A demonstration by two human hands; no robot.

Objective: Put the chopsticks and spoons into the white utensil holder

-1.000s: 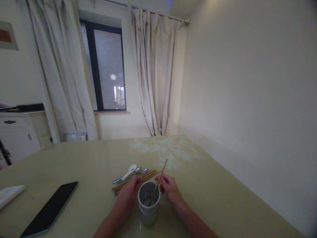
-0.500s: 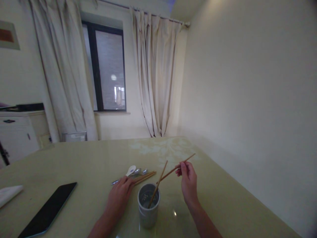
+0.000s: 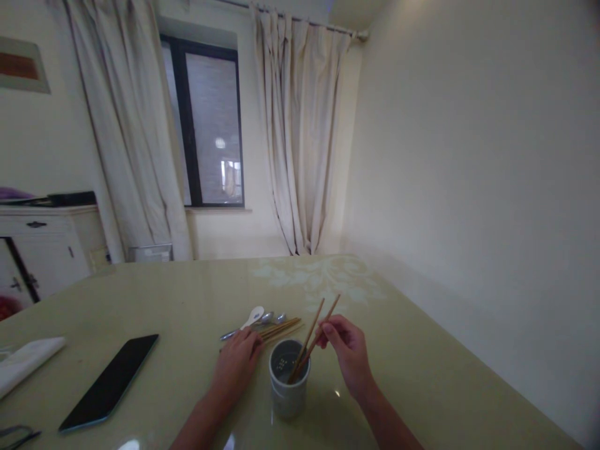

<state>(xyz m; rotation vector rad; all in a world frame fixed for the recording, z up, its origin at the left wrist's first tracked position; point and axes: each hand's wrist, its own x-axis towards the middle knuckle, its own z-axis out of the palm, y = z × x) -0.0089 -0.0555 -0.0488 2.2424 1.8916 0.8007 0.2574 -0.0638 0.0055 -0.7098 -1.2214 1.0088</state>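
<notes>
My right hand (image 3: 345, 350) pinches a wooden chopstick (image 3: 330, 314), whose lower end is inside a grey cylindrical holder (image 3: 289, 400) with holes in its bottom. Another chopstick (image 3: 315, 322) leans in the same holder, tilted to the right. Left of the holder, my left hand (image 3: 238, 362) has its fingers closed over the near ends of several loose chopsticks (image 3: 281, 327) on the table; its fingertips are partly hidden. Just beyond those fingers lie a white spoon (image 3: 255, 314) and two shiny metal spoons (image 3: 267, 317), with a metal handle showing at the left.
A dark phone-like slab (image 3: 110, 382) lies on the glossy table (image 3: 187, 294) at the left. Beside it are a white folded cloth or tissue (image 3: 30, 362) and a dark looped item (image 3: 19, 432). A wall (image 3: 469, 219) borders the table's right side.
My right hand has moved left and steepened its chopstick, bringing the lower end from the rim into the holder. My left hand stays on the loose chopsticks. The view has shifted slightly left.
</notes>
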